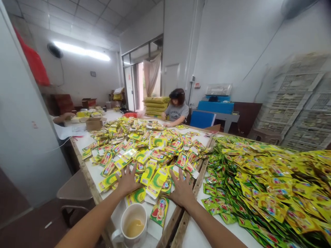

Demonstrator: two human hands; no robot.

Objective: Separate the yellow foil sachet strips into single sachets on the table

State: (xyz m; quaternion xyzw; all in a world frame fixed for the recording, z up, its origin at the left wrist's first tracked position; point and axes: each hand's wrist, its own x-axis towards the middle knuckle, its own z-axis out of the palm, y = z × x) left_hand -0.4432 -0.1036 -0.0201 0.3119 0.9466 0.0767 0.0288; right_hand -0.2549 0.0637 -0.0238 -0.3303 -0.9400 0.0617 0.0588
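Observation:
A big heap of flat yellow and green cardboard boxes [157, 174] spreads over the white table in front of me. My left hand [128, 181] rests on the near left of the heap, fingers spread. Palm down, my right hand [181, 187] lies at the heap's near right side, its fingers also apart. Several boxes lie between the two hands. One green and red box [159, 210] lies nearer to me, below my right hand. A white mug [133, 225] with a pale brown liquid stands close to my left forearm.
To the right, a large pile of yellow and green sachets [271, 186] covers another tabletop, past a wooden edge strip [198, 186]. A person [178, 108] sits across the table. Stacked crates [297, 103] stand at right; a stool [74, 187] and an open carton [94, 124] are at left.

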